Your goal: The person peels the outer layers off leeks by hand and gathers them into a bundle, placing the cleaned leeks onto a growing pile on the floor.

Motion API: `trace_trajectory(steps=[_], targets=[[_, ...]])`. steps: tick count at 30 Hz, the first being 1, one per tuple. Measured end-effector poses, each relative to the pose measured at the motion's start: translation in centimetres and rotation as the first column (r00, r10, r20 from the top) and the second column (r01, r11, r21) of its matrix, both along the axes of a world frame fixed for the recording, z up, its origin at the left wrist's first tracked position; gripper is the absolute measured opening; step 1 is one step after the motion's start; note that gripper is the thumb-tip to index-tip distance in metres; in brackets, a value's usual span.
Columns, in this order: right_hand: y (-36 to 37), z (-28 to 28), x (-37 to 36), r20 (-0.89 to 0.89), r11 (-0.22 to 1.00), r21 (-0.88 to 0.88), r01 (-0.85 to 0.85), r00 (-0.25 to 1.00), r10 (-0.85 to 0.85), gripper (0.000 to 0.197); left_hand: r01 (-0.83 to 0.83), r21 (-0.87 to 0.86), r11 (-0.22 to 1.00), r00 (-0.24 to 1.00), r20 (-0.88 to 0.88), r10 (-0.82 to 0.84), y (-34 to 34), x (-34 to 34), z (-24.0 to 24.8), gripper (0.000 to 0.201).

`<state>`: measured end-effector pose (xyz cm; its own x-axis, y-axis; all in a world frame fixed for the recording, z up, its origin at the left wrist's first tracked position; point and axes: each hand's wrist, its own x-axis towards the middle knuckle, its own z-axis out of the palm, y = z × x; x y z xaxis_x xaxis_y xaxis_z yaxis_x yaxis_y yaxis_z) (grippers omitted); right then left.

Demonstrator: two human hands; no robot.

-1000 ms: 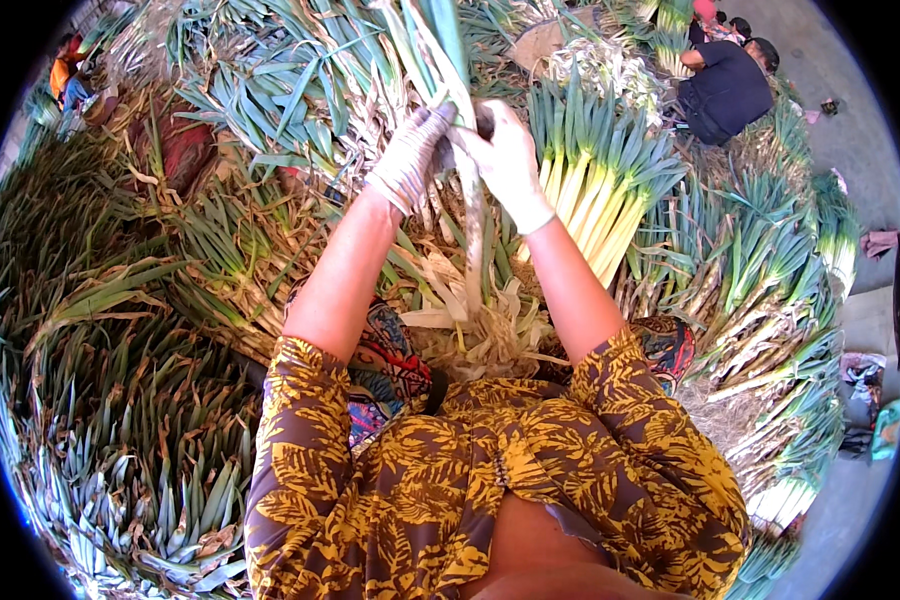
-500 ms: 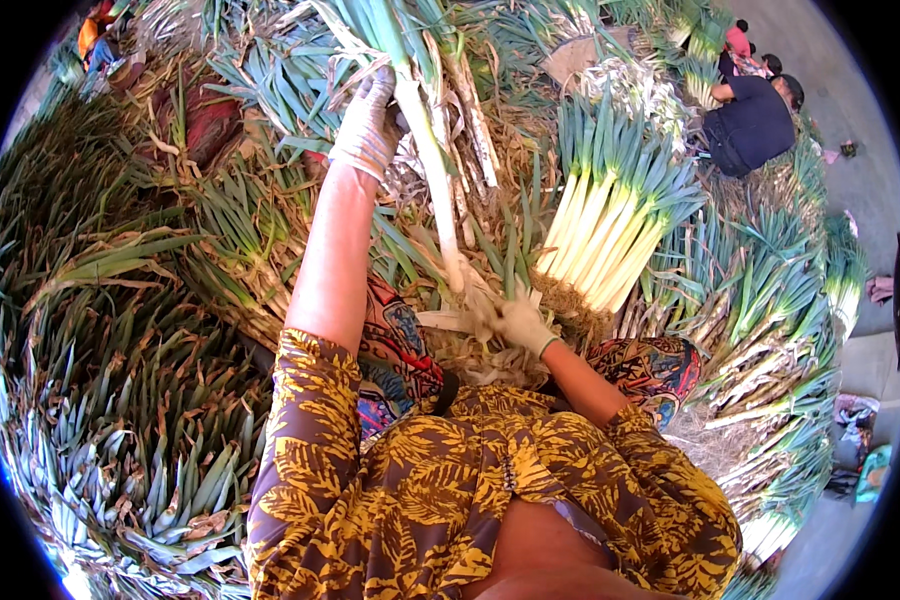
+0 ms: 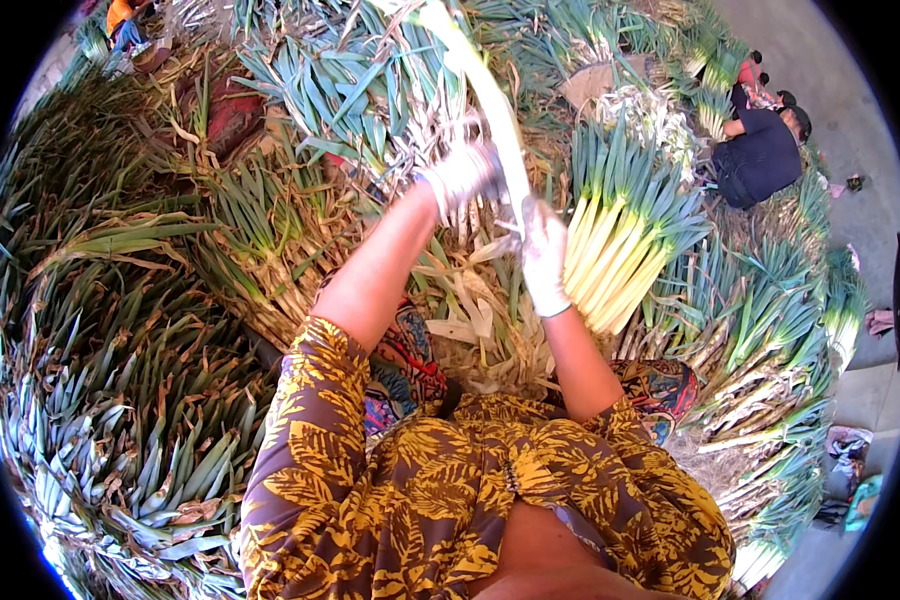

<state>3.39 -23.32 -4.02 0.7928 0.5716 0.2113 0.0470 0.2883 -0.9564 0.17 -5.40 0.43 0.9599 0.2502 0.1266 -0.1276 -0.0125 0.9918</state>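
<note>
A long green onion (image 3: 494,105), with a pale stem, stands out in front of me and runs up past the top edge. My right hand (image 3: 544,258), in a white glove, is closed around its lower end, where loose peeled skin hangs. My left hand (image 3: 467,178), in a striped glove, is beside the stem at the left. Motion smears its fingers, so its grip does not show. To the right of my right hand lies a fanned bunch of cleaned green onions (image 3: 620,235), white stems toward me.
Dense rows of untrimmed green onions (image 3: 120,390) fill the left side. More unpeeled stalks (image 3: 760,380) lie at the right. Dry peeled skins (image 3: 480,310) litter the ground by my legs. A person in dark clothes (image 3: 760,160) sits at the far right, another in orange (image 3: 120,18) far left.
My left hand has come down and right from higher on the stem. My right hand has risen from the loose skins to the stem's lower end. The onion has shifted up and right.
</note>
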Motion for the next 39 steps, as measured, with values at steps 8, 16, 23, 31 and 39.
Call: trace_trajectory(steps=[8, 16, 23, 31, 39], targets=[[-0.6, 5.0, -0.2, -0.005, 1.0, 0.013, 0.019, 1.0, -0.019, 0.039, -0.013, 0.773, 0.634, 0.902, -0.265, 0.341, 4.8, -0.1, -2.2, 0.045], [-6.4, -3.8, -4.3, 0.091, 0.907, -0.416, 0.063, 0.996, -0.027, 0.039, 0.08, -0.734, 0.674, 0.937, 0.286, 0.2, 8.0, -1.7, 0.2, 0.022], [-6.8, -3.8, -3.1, 0.318, 0.876, -0.449, 0.175, 0.948, -0.026, 0.033, -0.036, -0.768, 0.64, 0.949, 0.174, 0.262, 7.9, -1.0, -0.2, 0.028], [-7.1, -5.5, -1.4, 0.719, 0.808, -0.416, 0.417, 0.695, 0.011, 0.031, 0.226, -0.82, 0.525, 0.922, 0.354, 0.156, 8.0, -2.3, 0.7, 0.037], [-7.6, -2.6, -2.3, -0.199, 0.917, -0.338, -0.21, 0.969, 0.149, 0.041, 0.217, -0.768, 0.603, 0.889, 0.411, 0.202, 7.1, -2.4, 1.1, 0.04]])
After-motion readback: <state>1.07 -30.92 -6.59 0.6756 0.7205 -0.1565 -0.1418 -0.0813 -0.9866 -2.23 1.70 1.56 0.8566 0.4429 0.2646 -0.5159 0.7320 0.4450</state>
